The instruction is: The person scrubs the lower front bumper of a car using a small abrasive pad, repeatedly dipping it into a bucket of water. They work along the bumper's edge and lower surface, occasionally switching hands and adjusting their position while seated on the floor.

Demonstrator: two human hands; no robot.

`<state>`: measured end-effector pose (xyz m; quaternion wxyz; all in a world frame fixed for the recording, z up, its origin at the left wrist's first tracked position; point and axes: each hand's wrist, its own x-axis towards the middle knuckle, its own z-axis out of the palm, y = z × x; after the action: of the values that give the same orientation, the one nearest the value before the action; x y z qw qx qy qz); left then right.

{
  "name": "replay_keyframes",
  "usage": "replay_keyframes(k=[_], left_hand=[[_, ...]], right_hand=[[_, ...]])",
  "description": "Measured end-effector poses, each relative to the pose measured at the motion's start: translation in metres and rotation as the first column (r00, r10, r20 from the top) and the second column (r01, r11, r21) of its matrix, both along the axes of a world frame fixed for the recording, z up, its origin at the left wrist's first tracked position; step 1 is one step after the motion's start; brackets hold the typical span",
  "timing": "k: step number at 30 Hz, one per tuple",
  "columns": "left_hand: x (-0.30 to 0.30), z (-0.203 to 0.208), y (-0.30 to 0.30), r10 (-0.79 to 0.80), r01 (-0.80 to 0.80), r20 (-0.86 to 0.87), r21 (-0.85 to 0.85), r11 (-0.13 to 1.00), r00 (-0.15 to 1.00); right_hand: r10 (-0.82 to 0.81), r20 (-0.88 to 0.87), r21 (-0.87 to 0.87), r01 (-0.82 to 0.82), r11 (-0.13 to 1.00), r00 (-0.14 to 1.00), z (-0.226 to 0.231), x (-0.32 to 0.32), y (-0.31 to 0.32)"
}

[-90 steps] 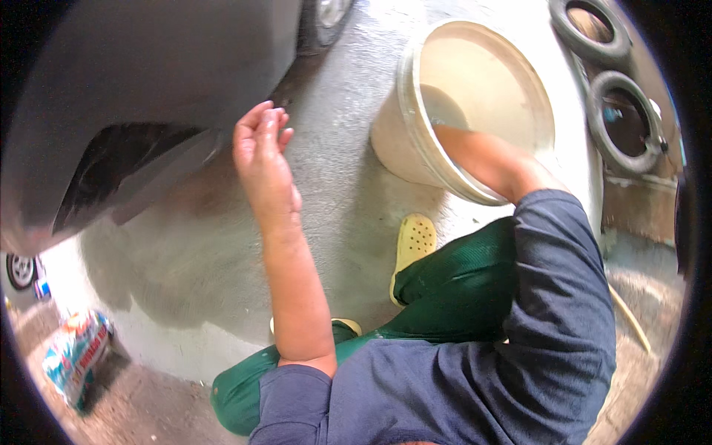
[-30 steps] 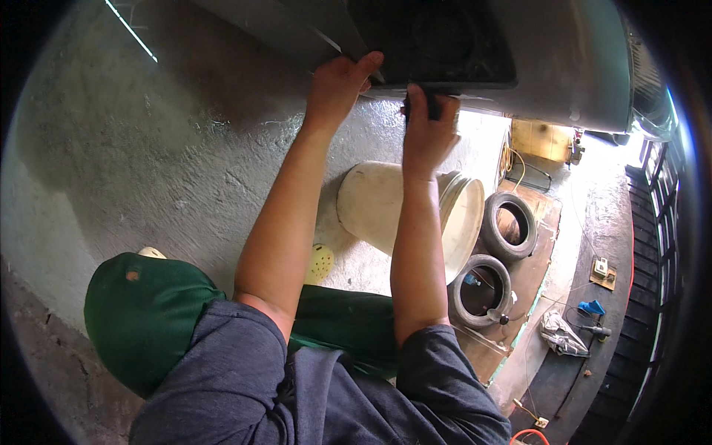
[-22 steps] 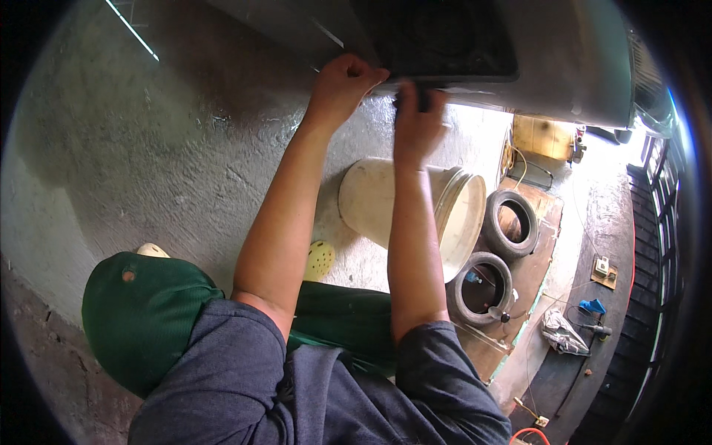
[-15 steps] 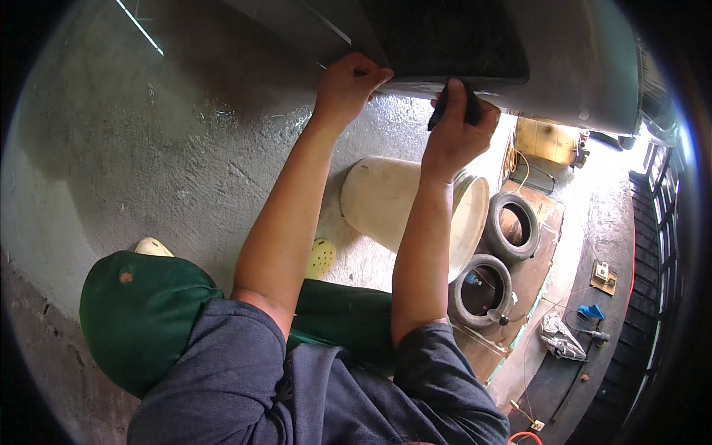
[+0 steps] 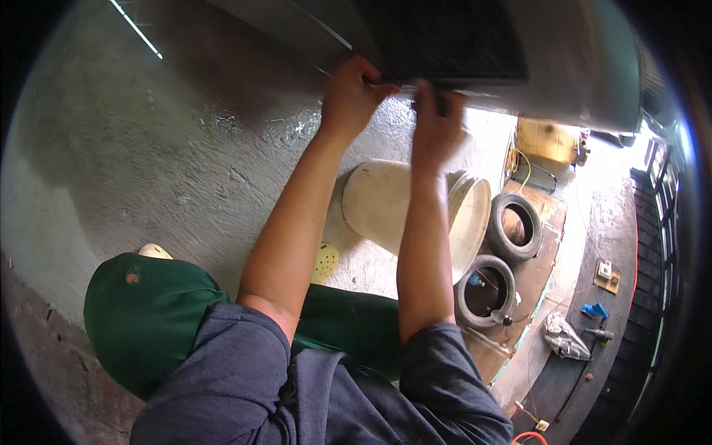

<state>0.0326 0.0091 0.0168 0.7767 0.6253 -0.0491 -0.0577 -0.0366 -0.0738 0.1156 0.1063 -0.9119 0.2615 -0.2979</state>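
Above me hangs a grey, curved body panel (image 5: 564, 67) with a dark black area (image 5: 445, 37) in it. My left hand (image 5: 350, 100) is closed in a pinch at the panel's lower edge, near the corner of the black area. What its fingertips hold, if anything, is hidden. Just to its right, my right hand (image 5: 437, 130) is closed around a small black piece, pressed up against the same edge. Motion blurs this hand, and little of the piece shows between thumb and fingers.
A whitish plastic drum (image 5: 378, 200) lies on its side on the wet concrete floor (image 5: 222, 178). Beyond it are two tyres (image 5: 512, 226) on a brown board. A yellow container (image 5: 545, 141), cables, a crumpled bag (image 5: 565, 335) and a blue cloth (image 5: 593, 310) lie to the right.
My right hand has moved left along the panel edge, closer to my left hand, with the black piece in it. My left hand has stayed nearly in place.
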Motion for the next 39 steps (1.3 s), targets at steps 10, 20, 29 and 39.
replay_keyframes(k=[10, 20, 29, 39], left_hand=[[-0.006, -0.009, -0.005, -0.019, 0.014, -0.066, -0.082, 0.997, 0.998], [-0.002, -0.001, -0.005, -0.075, 0.067, -0.068, -0.12, 0.991, 0.995], [-0.002, 0.018, 0.002, -0.071, 0.053, -0.152, -0.123, 0.991, 0.986], [0.007, 0.03, 0.017, -0.411, 0.416, -0.068, 0.101, 0.904, 0.909]], right_hand=[[0.009, 0.325, 0.324, -0.12, 0.938, 0.946, 0.037, 0.009, 0.024], [-0.063, 0.261, 0.242, -0.002, 0.97, 0.963, 0.045, 0.008, 0.025], [-0.046, -0.116, -0.084, 0.036, 0.996, 0.992, 0.022, -0.001, 0.001], [-0.061, -0.301, 0.007, 0.067, 0.998, 0.952, 0.017, -0.024, -0.016]])
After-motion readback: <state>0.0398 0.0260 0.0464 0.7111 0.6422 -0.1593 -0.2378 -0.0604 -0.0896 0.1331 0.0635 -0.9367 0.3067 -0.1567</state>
